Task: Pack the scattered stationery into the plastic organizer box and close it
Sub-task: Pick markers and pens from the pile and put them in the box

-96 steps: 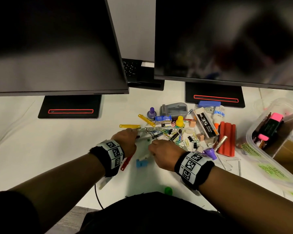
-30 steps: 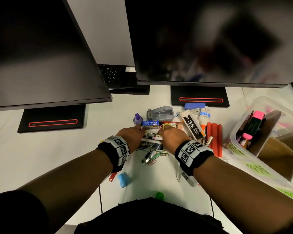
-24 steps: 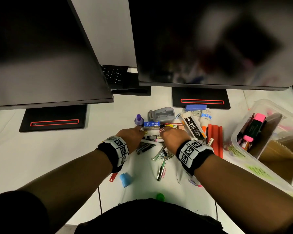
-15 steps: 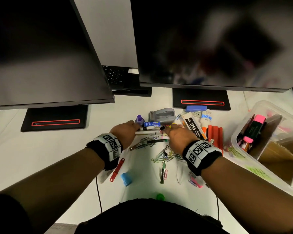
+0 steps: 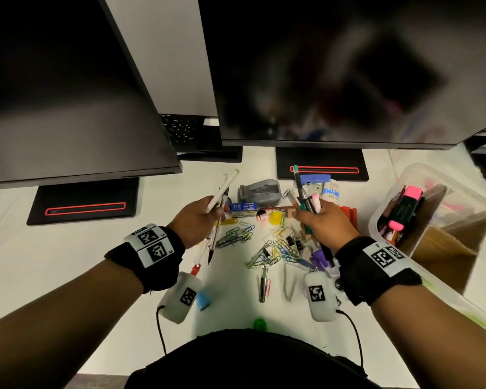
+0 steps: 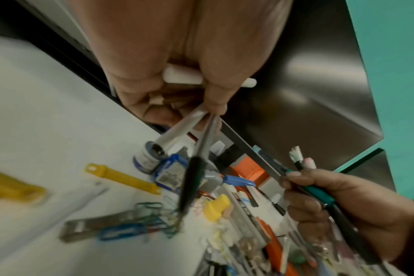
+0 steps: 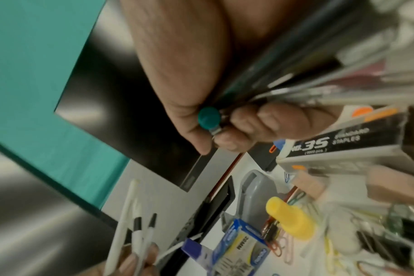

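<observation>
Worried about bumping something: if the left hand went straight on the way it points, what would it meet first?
Probably the purple-capped bottle and the blue staple box just beyond the left hand, then the grey stapler; depth is unclear.

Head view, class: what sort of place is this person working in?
Most likely an office desk: two large black monitors on stands, a black keyboard behind them, and a white desktop strewn with coloured paper clips.

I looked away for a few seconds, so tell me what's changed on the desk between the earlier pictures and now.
Both hands have lifted off the pile. The left hand now grips a few pens, and the right hand grips a bundle of pens. The paper clips, grey stapler and organizer box stayed put.
</observation>
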The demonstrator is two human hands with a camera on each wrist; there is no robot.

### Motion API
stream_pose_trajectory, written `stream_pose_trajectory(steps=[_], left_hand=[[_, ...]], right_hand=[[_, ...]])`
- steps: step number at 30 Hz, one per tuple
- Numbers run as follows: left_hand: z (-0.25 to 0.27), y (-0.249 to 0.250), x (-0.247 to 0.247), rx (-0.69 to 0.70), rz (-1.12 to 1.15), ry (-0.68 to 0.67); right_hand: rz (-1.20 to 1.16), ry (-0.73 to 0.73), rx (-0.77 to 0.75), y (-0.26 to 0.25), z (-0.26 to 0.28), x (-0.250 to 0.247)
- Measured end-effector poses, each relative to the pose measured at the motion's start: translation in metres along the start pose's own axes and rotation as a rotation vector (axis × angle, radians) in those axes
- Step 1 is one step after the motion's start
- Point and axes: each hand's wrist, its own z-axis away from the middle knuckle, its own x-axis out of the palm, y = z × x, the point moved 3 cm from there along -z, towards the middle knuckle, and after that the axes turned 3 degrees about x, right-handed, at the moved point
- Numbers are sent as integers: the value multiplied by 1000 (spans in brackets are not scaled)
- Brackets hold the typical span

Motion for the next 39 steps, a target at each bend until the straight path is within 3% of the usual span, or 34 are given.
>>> stream_pose_trajectory(steps=[4,11,16,21,26,30,33,37,39], left_hand=[[-3,39,23,0,108,-73],[-23,123,68,-1,364,-192],[-25,159,118,-41,389,-315],[-30,192,168,-95,309,-409],[-44,228,210,-49,142,-416],[-52,243,222,64,-255,-333],[-48,247,222,98,-395,-308],[-50,241,210,105,-374,-352],[-51,234,199,61,-205,-383]], right_hand=[[-249,-30,95,-1,15,-20],[-715,50,211,12,36,-111],[-836,135,303,49,54,-145],[-765,143,401,74,53,-160],[-675,175,374,75,44,-173],[-679,192,356,68,39,-173],[-671,213,306,54,33,-171],[-518,220,260,40,20,-166],[-469,199,272,40,14,-166]])
